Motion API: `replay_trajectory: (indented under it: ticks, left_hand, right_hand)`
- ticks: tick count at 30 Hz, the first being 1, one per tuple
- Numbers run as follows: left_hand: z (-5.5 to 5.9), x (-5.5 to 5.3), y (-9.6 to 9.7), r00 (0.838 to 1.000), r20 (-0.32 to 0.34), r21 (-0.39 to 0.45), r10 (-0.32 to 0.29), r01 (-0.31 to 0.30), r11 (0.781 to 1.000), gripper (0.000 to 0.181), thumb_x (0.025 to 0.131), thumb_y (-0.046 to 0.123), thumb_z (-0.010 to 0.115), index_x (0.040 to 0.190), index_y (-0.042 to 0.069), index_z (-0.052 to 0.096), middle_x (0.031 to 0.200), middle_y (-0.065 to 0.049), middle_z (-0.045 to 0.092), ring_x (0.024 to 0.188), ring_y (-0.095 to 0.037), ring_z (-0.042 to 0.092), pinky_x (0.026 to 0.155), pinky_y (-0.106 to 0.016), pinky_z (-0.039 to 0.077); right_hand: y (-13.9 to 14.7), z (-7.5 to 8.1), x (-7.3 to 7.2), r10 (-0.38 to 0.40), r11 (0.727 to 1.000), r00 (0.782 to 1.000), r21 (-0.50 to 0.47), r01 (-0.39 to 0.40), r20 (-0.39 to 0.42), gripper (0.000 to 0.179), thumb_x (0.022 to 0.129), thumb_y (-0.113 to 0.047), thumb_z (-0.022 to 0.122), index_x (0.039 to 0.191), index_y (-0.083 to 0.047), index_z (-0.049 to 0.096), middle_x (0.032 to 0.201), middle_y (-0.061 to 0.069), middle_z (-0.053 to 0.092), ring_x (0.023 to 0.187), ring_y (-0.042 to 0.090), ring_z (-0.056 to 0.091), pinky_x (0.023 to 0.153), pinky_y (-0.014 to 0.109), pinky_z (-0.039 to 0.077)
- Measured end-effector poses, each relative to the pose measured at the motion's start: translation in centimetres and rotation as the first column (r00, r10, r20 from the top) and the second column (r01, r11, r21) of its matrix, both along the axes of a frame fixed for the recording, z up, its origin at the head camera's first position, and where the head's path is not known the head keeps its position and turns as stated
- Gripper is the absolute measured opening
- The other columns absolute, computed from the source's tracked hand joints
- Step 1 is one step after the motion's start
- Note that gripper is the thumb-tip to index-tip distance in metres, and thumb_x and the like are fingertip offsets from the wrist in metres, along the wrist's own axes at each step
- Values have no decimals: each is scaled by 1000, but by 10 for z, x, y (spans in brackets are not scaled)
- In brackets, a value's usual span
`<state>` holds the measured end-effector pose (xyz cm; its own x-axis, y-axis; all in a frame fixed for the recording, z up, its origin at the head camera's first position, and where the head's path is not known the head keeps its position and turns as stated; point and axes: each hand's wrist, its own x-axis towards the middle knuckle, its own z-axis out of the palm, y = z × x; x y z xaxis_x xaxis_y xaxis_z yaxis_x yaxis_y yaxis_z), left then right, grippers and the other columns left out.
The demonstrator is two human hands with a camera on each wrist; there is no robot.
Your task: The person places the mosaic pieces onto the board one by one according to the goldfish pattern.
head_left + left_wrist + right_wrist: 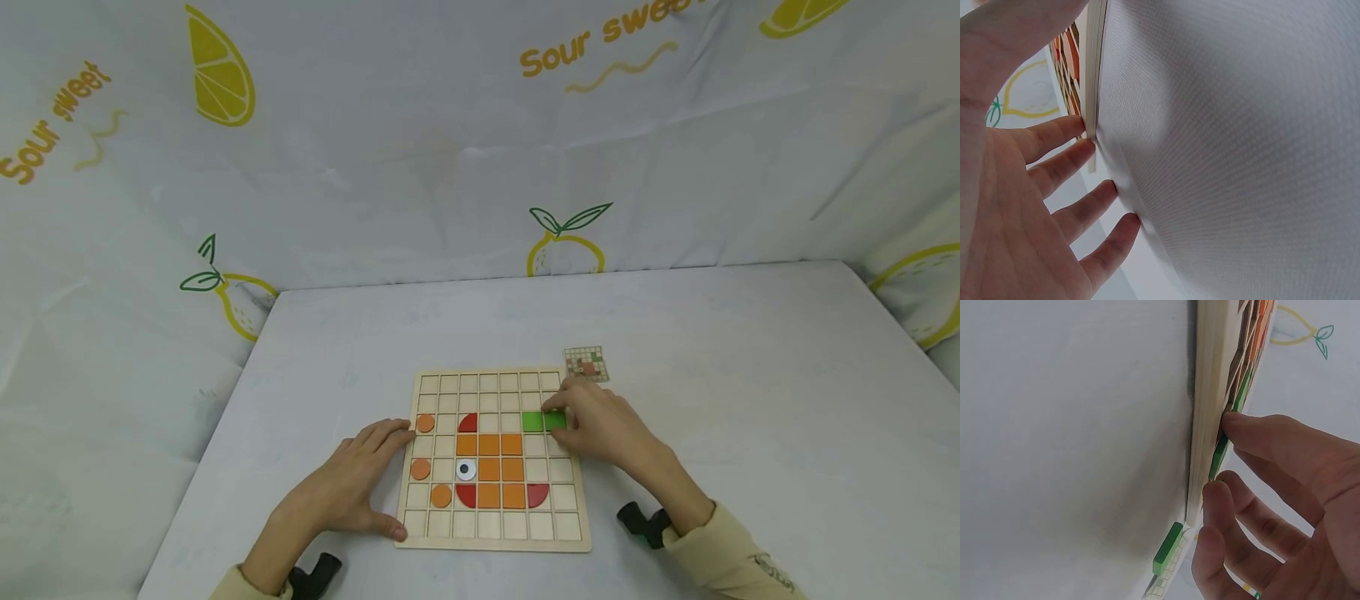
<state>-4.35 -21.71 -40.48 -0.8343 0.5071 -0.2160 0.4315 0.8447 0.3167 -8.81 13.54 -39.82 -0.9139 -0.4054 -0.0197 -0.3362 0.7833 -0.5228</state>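
A wooden grid board (480, 532) lies on the table with coloured tiles in its squares. My left hand (348, 483) rests along the board's left edge, fingers extended, thumb at the near left corner. In the left wrist view, two fingertips (1087, 145) touch the board's side. My right hand (603, 421) reaches over the right edge. Its thumb and fingers pinch a green square tile (1219, 456) at the rightmost column. Beside that tile sits another green square tile (532, 422). Orange squares (488, 470) fill the middle, with a white eye tile (466, 470) among them.
A small pattern card (587, 363) lies past the board's far right corner. A loose green piece (1167, 548) shows beside it in the right wrist view. Orange discs (421, 469) and red curved pieces (537, 496) also sit on the board. A white printed cloth (420, 167) hangs behind.
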Motion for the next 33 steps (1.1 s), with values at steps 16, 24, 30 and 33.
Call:
replay_trajectory:
  ticks: [16, 24, 30, 33]
  left_hand:
    - [1, 0, 0, 1000, -1, 1, -1, 1, 1000, 120, 57, 70, 89, 150, 10, 44, 158, -13, 42, 146, -39, 40, 102, -68, 46]
    - [0, 0, 0, 1000, -11, 2, -9, 9, 1000, 120, 56, 71, 89, 149, 10, 44, 157, -13, 43, 145, -39, 41, 101, -67, 47]
    - [0, 0, 0, 1000, -3, 10, -2, 2, 1000, 120, 56, 70, 89, 149, 10, 45, 157, -13, 43, 146, -40, 40, 101, -69, 46]
    - [1, 0, 0, 1000, -1, 10, -3, 3, 1000, 120, 56, 70, 89, 149, 10, 44, 157, -13, 43, 146, -40, 40, 101, -69, 45]
  right_hand:
    - [29, -2, -17, -177, 984, 984, 20, 177, 14, 34, 84, -9, 80, 117, -4, 77, 125, 23, 69, 77, 23, 61, 59, 33, 46]
    - [31, -5, -19, -187, 982, 981, 34, 186, 41, 37, 84, -8, 80, 120, -1, 74, 120, 23, 69, 73, 18, 51, 56, 27, 37]
    - [31, -6, -19, -186, 982, 981, 32, 185, 53, 35, 86, -7, 78, 121, -2, 74, 120, 23, 70, 75, 18, 53, 57, 27, 41]
    - [31, -6, -20, -188, 982, 981, 29, 186, 55, 32, 87, -7, 78, 118, 0, 75, 121, 23, 69, 74, 18, 52, 56, 27, 40]
